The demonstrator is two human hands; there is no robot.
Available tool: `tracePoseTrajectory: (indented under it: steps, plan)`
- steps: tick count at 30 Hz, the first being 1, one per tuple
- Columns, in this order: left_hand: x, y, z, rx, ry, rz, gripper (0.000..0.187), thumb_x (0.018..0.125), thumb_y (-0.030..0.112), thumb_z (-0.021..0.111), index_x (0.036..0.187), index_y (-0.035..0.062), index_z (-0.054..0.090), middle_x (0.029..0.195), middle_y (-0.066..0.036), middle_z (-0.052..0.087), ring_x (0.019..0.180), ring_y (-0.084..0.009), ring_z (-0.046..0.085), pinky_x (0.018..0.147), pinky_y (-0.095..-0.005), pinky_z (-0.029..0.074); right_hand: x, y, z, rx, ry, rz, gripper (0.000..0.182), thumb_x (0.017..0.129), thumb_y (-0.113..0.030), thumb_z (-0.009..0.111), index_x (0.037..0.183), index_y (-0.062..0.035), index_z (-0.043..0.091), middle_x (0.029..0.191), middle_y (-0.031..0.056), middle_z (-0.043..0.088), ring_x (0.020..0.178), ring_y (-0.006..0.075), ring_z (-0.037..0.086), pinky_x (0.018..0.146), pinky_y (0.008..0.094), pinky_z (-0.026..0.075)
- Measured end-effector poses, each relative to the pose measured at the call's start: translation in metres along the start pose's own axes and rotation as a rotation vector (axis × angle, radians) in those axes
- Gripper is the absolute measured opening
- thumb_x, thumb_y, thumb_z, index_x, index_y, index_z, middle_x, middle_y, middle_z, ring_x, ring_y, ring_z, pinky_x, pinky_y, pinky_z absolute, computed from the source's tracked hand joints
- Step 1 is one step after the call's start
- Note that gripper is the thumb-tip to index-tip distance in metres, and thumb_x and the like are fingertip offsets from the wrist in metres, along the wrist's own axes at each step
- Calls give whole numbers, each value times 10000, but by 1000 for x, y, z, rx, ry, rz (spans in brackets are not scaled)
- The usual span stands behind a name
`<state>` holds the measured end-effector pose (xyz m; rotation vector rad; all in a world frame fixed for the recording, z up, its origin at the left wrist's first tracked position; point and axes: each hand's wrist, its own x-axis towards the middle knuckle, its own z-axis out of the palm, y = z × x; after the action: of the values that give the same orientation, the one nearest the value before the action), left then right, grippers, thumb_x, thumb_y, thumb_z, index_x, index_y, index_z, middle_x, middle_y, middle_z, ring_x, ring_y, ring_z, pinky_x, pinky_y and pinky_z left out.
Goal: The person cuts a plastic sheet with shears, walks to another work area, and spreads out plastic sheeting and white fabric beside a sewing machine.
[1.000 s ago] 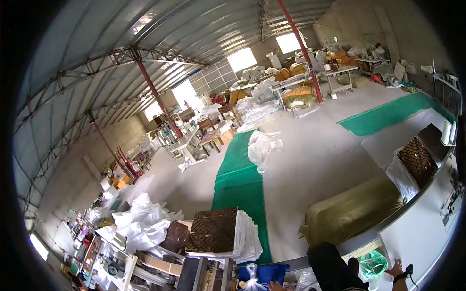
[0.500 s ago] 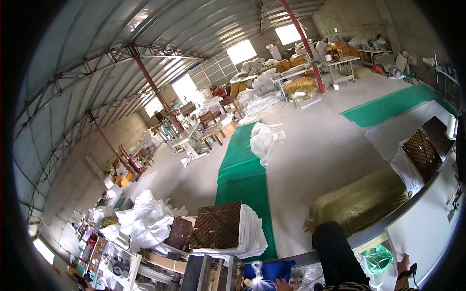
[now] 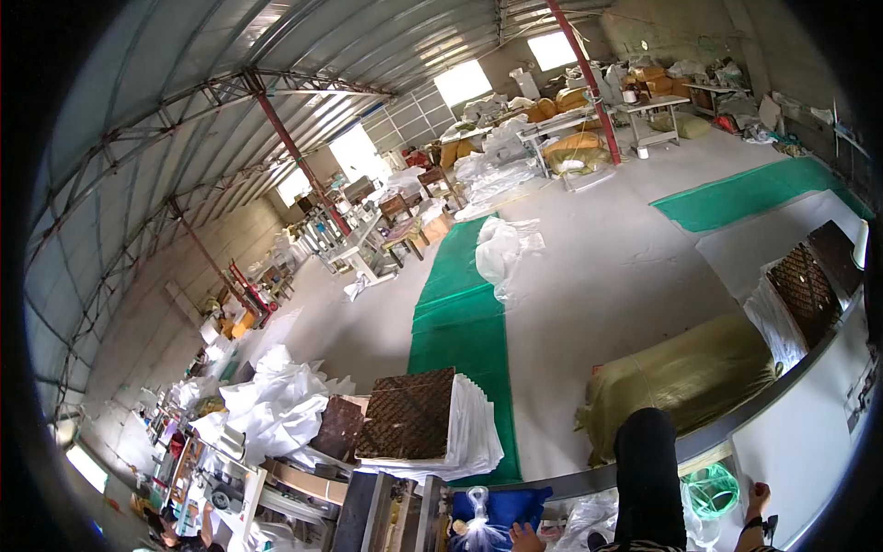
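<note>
At the bottom edge, my left hand (image 3: 526, 538) shows only in part, its fingers apart. It is beside a dark blue bundle (image 3: 515, 506) and a clear plastic bag with a knotted top (image 3: 477, 524). My right hand (image 3: 758, 501) is by the left edge of a white tabletop (image 3: 796, 460), with a dark band on the wrist. Its fingers look curled; whatever is in them, if anything, is hidden. Just left of it lies a coil of green twine (image 3: 711, 490). My dark-clothed leg (image 3: 646, 478) comes between the two hands.
A large olive wrapped bale (image 3: 681, 382) lies ahead on the floor. Stacked white sheets (image 3: 474, 423) with a brown patterned board (image 3: 407, 414) stand near a green floor strip (image 3: 460, 331). Crumpled white material (image 3: 271, 400) is heaped to the left. Another person (image 3: 179, 532) is at the lower left.
My right hand has drawn slightly left and its fingers look more curled. My left hand shows a little less at the bottom edge. The view has tilted slightly, and another person shows more at lower left.
</note>
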<state>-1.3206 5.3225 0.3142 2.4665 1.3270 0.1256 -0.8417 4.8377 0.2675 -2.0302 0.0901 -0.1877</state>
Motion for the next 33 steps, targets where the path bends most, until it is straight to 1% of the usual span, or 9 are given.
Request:
tracePoseTrajectory:
  steps: [6,8,20,24,26,27,29,31,33]
  plan:
    - [0,-1,-5,106,-136,56,627,808,259,533,1289,-112,378,1336,-342,361,1297,-496,244,1083,-549,188,-4,-8,-1,117,12,52,112,738,-29,656,846,-33,625,712,0,573,632,98,508,598,250,449]
    - [3,7,-11,6,-332,-130,669,809,286,537,1309,-118,352,1362,-330,342,1316,-490,215,1094,-560,145,1,6,0,165,5,82,130,735,-24,655,861,-30,626,722,0,576,643,96,512,607,248,451]
    - [5,3,-2,80,-215,-54,709,809,305,575,1352,-73,320,1395,-264,336,1340,-479,162,1101,-566,78,13,36,-1,152,-27,196,194,725,11,641,916,-23,629,782,11,601,688,98,538,629,240,461]
    - [0,-2,5,74,-166,-41,699,785,275,604,1338,-65,344,1397,-284,310,1351,-486,106,1105,-562,59,5,28,-3,375,-89,178,263,721,55,602,972,-20,626,841,18,617,723,98,554,637,224,461]
    - [-2,0,2,175,75,97,445,829,173,596,1206,-29,472,1226,-272,485,1187,-414,429,989,-512,356,9,37,-3,351,-84,187,335,687,103,580,992,-32,620,850,14,608,716,104,547,608,220,453]
    - [2,6,-5,169,72,91,445,829,173,596,1206,-29,472,1226,-272,485,1187,-414,429,989,-512,356,15,47,1,341,-77,195,411,654,150,558,1011,-45,614,858,9,599,709,110,540,579,215,445]
    - [5,31,-32,146,-167,-216,775,759,335,666,1362,-8,320,1413,-280,297,1303,-470,286,993,-511,393,22,61,-2,292,-111,183,354,695,99,595,1018,-43,615,856,11,595,712,116,538,612,222,453]
    - [6,27,-19,205,-35,-149,836,677,407,695,1329,2,365,1401,-302,299,1290,-530,249,937,-571,420,13,32,0,232,-100,190,306,749,18,634,1048,-38,602,845,7,584,715,115,530,635,239,453]
    - [7,65,-87,232,-250,-255,695,827,293,625,1355,-25,304,1436,-207,311,1321,-357,318,1076,-404,285,4,-17,12,327,-113,308,299,801,-64,631,1096,-56,583,879,-5,588,741,87,528,638,219,444]
